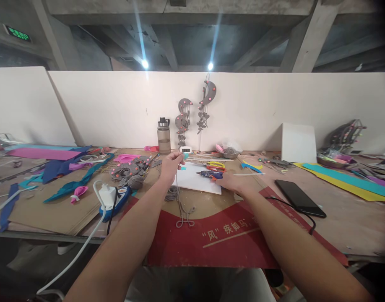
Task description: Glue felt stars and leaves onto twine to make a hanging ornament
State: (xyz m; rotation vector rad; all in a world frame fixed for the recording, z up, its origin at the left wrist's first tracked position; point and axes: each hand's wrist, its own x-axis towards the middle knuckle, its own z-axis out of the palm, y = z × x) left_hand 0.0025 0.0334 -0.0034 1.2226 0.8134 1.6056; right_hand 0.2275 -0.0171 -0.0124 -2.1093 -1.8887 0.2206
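Note:
My left hand point(172, 164) is closed in a pinch on a small teal piece point(185, 155), held up over a white board point(200, 183). Grey yarn point(178, 197) hangs below that hand and trails in loops onto the cardboard. Another small teal piece point(183, 168) shows just under my fingertips. In my right hand point(227, 182) is a blue glue gun point(209, 173), its nozzle pointing left above the board. Yellow-handled scissors point(216, 165) lie right behind the glue gun. My fingers partly hide the glue gun's handle.
A water bottle point(164, 138) stands by the back wall, near hanging grey moon ornaments point(208, 94). Left are a blue power strip point(116, 204) and grey felt pieces point(129, 170). A phone point(300, 198) and black cable point(287, 204) lie at right. Red-printed cardboard point(205, 247) covers the front edge.

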